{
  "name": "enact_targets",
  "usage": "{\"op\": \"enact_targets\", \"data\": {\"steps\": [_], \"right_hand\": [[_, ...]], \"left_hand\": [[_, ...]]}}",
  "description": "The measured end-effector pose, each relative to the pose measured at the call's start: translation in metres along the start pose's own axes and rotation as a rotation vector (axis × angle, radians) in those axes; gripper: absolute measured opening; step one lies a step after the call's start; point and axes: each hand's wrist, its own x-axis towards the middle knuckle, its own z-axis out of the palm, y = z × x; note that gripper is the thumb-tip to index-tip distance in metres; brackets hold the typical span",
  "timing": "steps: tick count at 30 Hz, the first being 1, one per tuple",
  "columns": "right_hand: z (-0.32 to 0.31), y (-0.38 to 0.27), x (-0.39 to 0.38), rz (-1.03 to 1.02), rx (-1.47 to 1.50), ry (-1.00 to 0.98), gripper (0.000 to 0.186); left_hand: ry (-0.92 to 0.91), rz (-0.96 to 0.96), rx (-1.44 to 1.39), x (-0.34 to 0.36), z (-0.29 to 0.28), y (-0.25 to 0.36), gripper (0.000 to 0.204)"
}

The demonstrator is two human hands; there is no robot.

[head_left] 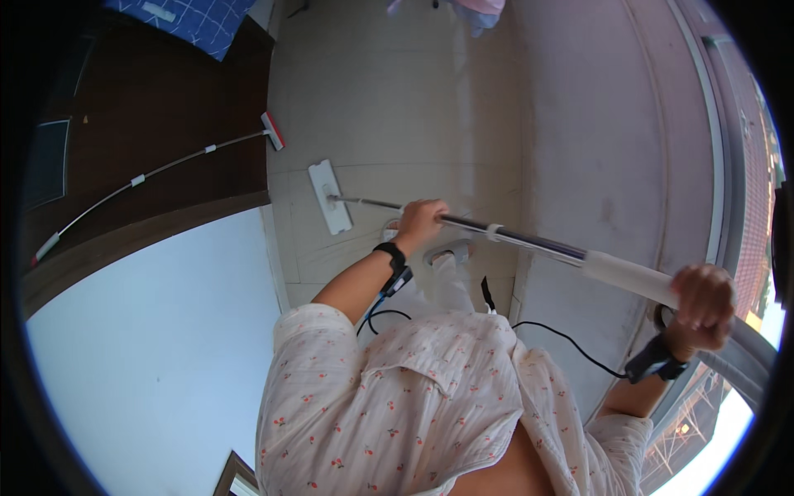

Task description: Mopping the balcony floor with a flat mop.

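Observation:
A flat mop slants across the view on a long metal pole (538,244) with a white grip sleeve (628,278). Its white rectangular head (331,197) lies on the tiled floor, left of my feet. My left hand (422,225) is wrapped round the lower part of the pole, in front of my body. At the far right, my right hand (705,304) is closed round the top end of the white sleeve, close to the window side. Each wrist wears a black strap with a small device and a cable.
A squeegee (273,131) with a red-edged head and thin pole leans along the dark wooden cabinet (165,124) at left. A blue checked cloth (194,25) hangs top left. The pale wall (579,124) and window frame (719,149) bound the right side. Pinkish fabric (480,12) shows at the far end.

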Motion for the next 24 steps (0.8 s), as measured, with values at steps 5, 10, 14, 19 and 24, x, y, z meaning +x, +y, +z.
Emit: {"op": "enact_targets", "data": {"steps": [5,10,14,19,24], "right_hand": [[-0.014,-0.142,-0.021,0.038,-0.291,-0.136,0.028],[0.065,-0.192,-0.017,0.015,-0.442,-0.119,0.022],[0.088,-0.184,0.001,-0.029,-0.468,-0.307,0.03],[0.071,-0.187,0.009,-0.192,-0.276,-0.349,0.035],[0.049,-0.18,0.0,-0.149,-0.171,-0.284,0.039]], "left_hand": [[0.07,0.332,-0.25,0.048,0.063,0.087,0.008],[-0.028,0.47,-0.343,0.085,0.083,0.153,0.013],[0.077,0.457,-0.318,0.114,0.064,0.159,0.012],[0.153,0.394,-0.274,0.106,0.066,0.16,0.006],[0.291,0.333,-0.309,0.112,0.093,0.169,0.013]]}}
